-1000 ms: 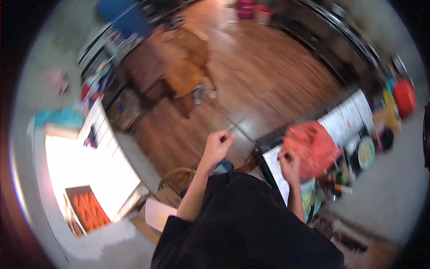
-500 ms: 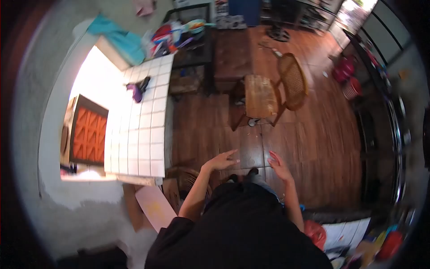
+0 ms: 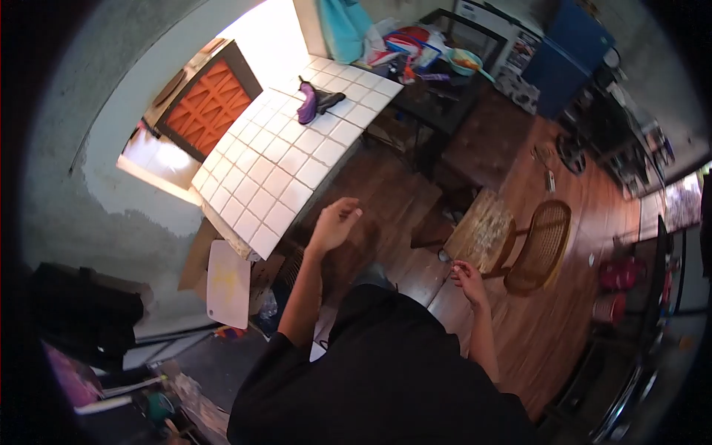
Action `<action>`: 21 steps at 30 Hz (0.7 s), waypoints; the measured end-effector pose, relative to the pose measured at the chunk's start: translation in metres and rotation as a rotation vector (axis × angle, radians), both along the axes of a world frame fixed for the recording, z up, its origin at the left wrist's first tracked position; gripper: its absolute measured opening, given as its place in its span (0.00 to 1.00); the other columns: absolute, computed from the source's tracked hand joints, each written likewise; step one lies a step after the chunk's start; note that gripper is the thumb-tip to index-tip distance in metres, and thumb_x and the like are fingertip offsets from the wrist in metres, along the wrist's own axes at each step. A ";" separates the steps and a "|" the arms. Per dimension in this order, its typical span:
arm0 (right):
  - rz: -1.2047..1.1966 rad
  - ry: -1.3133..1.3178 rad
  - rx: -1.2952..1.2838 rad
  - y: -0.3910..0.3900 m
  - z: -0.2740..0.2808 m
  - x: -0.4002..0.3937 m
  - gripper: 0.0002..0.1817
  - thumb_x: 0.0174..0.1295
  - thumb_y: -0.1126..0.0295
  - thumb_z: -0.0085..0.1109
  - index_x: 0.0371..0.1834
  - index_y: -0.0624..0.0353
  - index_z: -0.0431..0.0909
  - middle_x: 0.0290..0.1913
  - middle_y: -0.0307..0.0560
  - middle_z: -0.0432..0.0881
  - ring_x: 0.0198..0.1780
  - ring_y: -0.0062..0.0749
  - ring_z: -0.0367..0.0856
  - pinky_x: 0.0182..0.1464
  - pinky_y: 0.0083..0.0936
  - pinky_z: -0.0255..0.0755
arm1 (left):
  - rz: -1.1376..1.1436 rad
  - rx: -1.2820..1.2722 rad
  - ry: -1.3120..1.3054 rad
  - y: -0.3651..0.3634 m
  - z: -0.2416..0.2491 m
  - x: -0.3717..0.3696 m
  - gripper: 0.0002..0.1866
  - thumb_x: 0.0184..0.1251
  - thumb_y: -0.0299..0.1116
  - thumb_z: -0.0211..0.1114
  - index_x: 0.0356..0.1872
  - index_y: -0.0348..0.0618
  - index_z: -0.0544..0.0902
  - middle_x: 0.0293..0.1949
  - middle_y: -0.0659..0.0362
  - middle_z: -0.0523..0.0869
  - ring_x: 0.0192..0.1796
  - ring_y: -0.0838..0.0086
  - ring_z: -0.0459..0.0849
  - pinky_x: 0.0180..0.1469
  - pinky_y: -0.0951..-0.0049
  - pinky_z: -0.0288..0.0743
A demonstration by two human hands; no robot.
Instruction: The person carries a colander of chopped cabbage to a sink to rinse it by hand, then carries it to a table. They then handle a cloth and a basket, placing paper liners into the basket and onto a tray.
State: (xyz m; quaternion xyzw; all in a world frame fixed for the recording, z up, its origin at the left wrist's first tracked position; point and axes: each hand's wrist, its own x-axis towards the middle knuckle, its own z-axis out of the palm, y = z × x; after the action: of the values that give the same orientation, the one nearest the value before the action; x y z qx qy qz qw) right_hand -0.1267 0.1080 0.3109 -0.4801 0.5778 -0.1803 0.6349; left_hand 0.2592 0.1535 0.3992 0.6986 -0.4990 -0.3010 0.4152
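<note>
My left hand (image 3: 334,225) is raised over the floor beside the tiled counter (image 3: 276,172). Its fingers are loosely bent, with the thumb apart, and nothing shows in it. My right hand (image 3: 470,284) hangs in front of the wooden chair (image 3: 482,230), fingers slightly curled and apart, also holding nothing visible. On the counter lies a purple and black object (image 3: 308,104) whose kind I cannot make out; neither hand touches it.
Past the counter, a dark table (image 3: 437,100) carries bags and a light green bowl (image 3: 465,61). A brown padded bench (image 3: 489,137) stands behind the chair. Below the counter's near end leans a pale board (image 3: 228,285). A red-framed panel (image 3: 210,101) shows through the wall opening.
My view has turned left, bringing the counter closer to the middle. My left hand is now higher and nearer the counter; the chair appears lower and farther right, near my right hand.
</note>
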 end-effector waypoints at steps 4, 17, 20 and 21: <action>0.106 -0.124 -0.024 -0.081 0.021 0.049 0.17 0.70 0.62 0.53 0.57 0.56 0.73 0.47 0.41 0.81 0.44 0.23 0.78 0.45 0.20 0.71 | 0.270 -0.087 -0.140 -0.054 0.000 0.068 0.16 0.64 0.40 0.63 0.43 0.37 0.83 0.34 0.47 0.87 0.39 0.62 0.86 0.44 0.68 0.78; 0.341 -0.369 -0.034 -0.215 0.067 0.264 0.20 0.73 0.58 0.46 0.63 0.56 0.69 0.55 0.44 0.79 0.51 0.25 0.79 0.52 0.23 0.71 | 0.563 -0.229 -0.347 -0.260 -0.048 0.206 0.07 0.62 0.28 0.58 0.40 0.39 0.77 0.32 0.48 0.83 0.37 0.55 0.83 0.42 0.57 0.74; 0.147 -0.627 0.093 -0.237 0.093 0.319 0.26 0.74 0.51 0.40 0.68 0.54 0.63 0.60 0.46 0.74 0.54 0.29 0.77 0.55 0.27 0.71 | 0.260 -0.429 0.084 -0.244 -0.006 0.151 0.07 0.61 0.22 0.59 0.40 0.38 0.75 0.28 0.53 0.78 0.31 0.69 0.79 0.34 0.70 0.72; 0.144 -0.610 0.107 -0.243 0.095 0.335 0.26 0.74 0.51 0.40 0.68 0.54 0.63 0.60 0.46 0.74 0.54 0.29 0.77 0.55 0.27 0.71 | 0.114 -0.396 0.186 -0.234 0.019 0.133 0.08 0.59 0.21 0.60 0.40 0.38 0.77 0.30 0.54 0.78 0.31 0.71 0.79 0.34 0.71 0.72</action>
State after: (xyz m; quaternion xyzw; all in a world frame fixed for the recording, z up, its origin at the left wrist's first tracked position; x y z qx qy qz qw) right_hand 0.2086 -0.1350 0.4064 -0.4095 0.3340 -0.2399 0.8144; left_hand 0.3920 -0.0807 0.4185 0.5997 -0.4678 -0.2362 0.6047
